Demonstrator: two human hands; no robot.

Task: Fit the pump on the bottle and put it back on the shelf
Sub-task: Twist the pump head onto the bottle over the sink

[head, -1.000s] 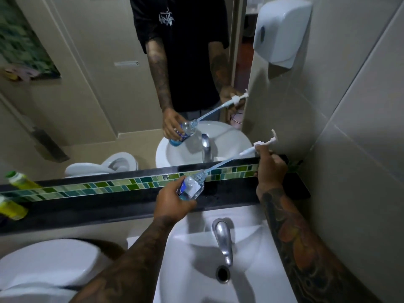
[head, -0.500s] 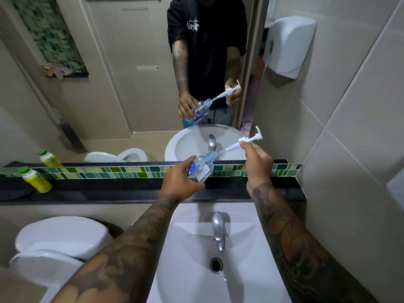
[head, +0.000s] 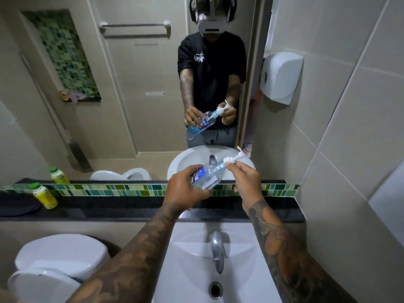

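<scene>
A small clear bottle [head: 208,176] with blue liquid and a blue-white label is tilted, neck up to the right, above the black shelf [head: 131,207]. My left hand [head: 185,189] grips its lower body. The white pump [head: 232,158] sits at the bottle's neck with its tube down inside. My right hand [head: 247,182] pinches the pump's collar between thumb and fingertips. The mirror above the shelf repeats both hands and the bottle.
A white basin [head: 190,270] with a chrome tap [head: 216,250] lies below the shelf. A yellow bottle with a green cap [head: 44,196] stands on the shelf's left. A white toilet [head: 59,259] is lower left; a white dispenser [head: 282,77] hangs on the tiled right wall.
The pump tube has slid down into the bottle, so the pump head now sits at the neck. My hands have drawn closer together, and the view has tilted upward.
</scene>
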